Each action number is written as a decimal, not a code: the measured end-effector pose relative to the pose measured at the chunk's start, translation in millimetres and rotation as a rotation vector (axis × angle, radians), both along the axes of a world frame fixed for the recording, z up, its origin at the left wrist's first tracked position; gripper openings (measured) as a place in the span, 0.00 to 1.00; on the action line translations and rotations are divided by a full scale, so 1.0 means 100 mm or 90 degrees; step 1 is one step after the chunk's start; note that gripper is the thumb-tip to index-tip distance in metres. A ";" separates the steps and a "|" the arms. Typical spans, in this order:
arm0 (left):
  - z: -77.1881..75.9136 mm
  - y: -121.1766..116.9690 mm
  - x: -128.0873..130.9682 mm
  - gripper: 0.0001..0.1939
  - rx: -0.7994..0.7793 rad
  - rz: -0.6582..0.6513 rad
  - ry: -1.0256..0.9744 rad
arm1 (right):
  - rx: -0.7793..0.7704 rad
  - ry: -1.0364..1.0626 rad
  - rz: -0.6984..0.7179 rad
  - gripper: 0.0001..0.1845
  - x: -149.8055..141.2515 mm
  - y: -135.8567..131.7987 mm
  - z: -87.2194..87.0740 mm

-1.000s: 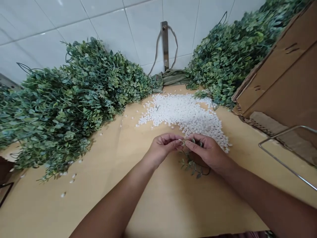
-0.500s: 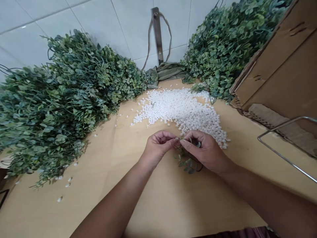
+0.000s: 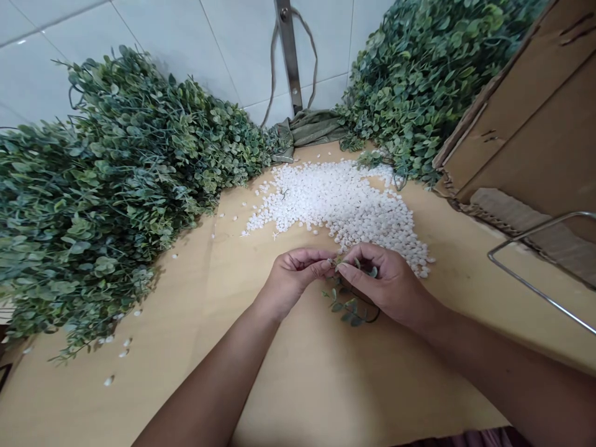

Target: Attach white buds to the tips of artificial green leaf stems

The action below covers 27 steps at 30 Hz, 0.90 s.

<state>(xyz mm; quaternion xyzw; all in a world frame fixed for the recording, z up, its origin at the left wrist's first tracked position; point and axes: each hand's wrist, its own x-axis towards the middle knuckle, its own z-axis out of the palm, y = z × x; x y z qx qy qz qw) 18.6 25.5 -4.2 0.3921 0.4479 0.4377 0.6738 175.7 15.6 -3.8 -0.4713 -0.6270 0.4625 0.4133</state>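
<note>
Between my two hands is a small artificial leaf sprig with round green leaves on a dark, curved stem. My left hand pinches its tip between thumb and forefinger. My right hand grips the sprig close by, the fingertips of both hands nearly touching. What exactly sits between the fingertips is too small to make out. Just beyond my hands, a spread of small white plastic pieces covers the tabletop.
A big heap of artificial greenery fills the left side, and another heap stands at the back right. A cardboard box and a bent metal wire frame are on the right. A dark green cloth lies against the tiled wall.
The view has shifted slightly. Both hands stay close together on the sprig, with only a small movement of the fingers; the tip shows a little more between them.
</note>
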 end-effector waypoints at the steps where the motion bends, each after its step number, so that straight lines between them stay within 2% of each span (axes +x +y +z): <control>1: 0.00 0.00 0.00 0.12 0.000 0.000 0.000 | 0.000 0.000 -0.002 0.09 0.00 0.00 0.00; 10: 0.00 0.02 0.00 0.11 -0.004 -0.015 -0.015 | -0.001 0.004 -0.009 0.09 0.00 0.00 0.01; 27: 0.01 0.01 0.04 0.12 -0.009 0.022 0.011 | -0.022 0.015 -0.009 0.08 -0.03 -0.01 -0.02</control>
